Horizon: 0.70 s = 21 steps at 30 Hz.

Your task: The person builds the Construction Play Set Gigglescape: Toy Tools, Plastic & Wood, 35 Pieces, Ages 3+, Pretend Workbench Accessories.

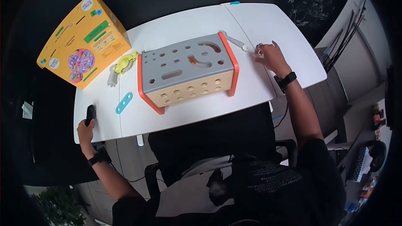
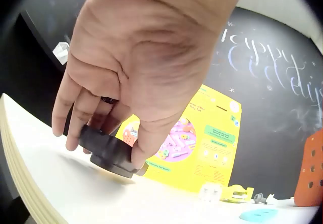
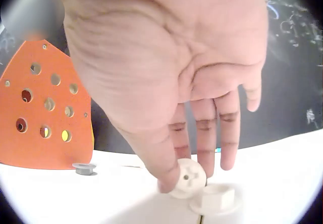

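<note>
At the table's left edge, my left hand (image 1: 85, 132) grips a small black object (image 2: 108, 151) between thumb and fingers, low over the white tabletop. The object is chunky, with a rounded end; its kind cannot be told. My right hand (image 1: 272, 57), right of the toy workbench (image 1: 190, 84), pinches a white toy screw (image 3: 190, 177) with a cross slot in its round head. Just in front of those fingertips, a white flanged piece with a hexagonal head (image 3: 218, 200) sits on the table. The workbench has a grey top with holes and slots, and orange ends.
A yellow toy box (image 1: 79, 37) stands at the back left. Near it lie a yellow-green toy piece (image 1: 125, 62) and a grey piece (image 1: 112, 77). A teal strip with holes (image 1: 124, 103) lies in front. A grey bar (image 1: 234, 41) lies behind the right hand.
</note>
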Each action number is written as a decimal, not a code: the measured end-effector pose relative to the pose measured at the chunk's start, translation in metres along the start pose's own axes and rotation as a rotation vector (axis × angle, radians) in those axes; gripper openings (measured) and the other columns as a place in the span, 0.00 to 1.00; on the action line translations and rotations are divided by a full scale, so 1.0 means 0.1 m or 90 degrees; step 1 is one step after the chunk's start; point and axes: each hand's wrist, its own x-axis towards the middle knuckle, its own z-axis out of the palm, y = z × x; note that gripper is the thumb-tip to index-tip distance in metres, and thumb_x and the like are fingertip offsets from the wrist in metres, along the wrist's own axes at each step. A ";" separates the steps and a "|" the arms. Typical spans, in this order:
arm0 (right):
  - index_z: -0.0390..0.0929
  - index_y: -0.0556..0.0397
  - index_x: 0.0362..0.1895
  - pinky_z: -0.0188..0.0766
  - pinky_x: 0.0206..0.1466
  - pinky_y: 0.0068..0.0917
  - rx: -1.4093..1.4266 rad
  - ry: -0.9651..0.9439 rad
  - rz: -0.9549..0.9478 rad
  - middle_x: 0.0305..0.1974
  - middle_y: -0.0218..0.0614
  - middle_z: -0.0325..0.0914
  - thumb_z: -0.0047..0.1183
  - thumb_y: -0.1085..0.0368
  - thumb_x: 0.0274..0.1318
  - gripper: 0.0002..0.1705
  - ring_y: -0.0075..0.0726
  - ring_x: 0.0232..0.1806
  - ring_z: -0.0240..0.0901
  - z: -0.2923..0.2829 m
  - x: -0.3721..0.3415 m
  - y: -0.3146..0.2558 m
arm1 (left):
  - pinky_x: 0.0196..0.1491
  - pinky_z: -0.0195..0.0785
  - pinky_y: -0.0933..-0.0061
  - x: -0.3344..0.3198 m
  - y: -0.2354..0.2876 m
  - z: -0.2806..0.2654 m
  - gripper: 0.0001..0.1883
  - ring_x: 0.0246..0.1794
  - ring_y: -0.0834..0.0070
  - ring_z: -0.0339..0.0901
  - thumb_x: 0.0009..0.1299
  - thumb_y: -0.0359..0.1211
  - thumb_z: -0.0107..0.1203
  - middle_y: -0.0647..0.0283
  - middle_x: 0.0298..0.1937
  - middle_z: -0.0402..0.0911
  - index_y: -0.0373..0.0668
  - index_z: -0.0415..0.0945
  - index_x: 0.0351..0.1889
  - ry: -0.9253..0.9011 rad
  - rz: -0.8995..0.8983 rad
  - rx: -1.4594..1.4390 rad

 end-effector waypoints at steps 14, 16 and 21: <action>0.86 0.58 0.47 0.86 0.52 0.34 0.293 0.114 -0.422 0.47 0.39 0.86 0.65 0.79 0.55 0.14 0.40 0.49 0.86 -1.48 0.00 -0.97 | 0.64 0.71 0.58 -0.66 2.36 -0.87 0.31 0.63 0.53 0.79 0.70 0.42 0.69 0.46 0.60 0.83 0.33 0.76 0.66 0.107 0.379 -0.252; 0.88 0.56 0.45 0.86 0.52 0.35 0.206 0.083 -0.495 0.49 0.42 0.86 0.65 0.79 0.53 0.14 0.46 0.48 0.86 -1.51 0.05 -1.24 | 0.66 0.70 0.57 -0.76 2.79 -0.81 0.35 0.67 0.54 0.76 0.69 0.47 0.70 0.45 0.63 0.80 0.34 0.75 0.68 -0.023 0.464 -0.335; 0.88 0.58 0.46 0.83 0.45 0.36 0.129 0.060 -0.483 0.36 0.46 0.86 0.60 0.82 0.56 0.14 0.48 0.38 0.87 -1.28 0.12 -1.54 | 0.70 0.66 0.55 -0.70 3.23 -0.50 0.48 0.71 0.48 0.72 0.60 0.60 0.72 0.43 0.70 0.73 0.35 0.73 0.70 -0.112 0.570 -0.269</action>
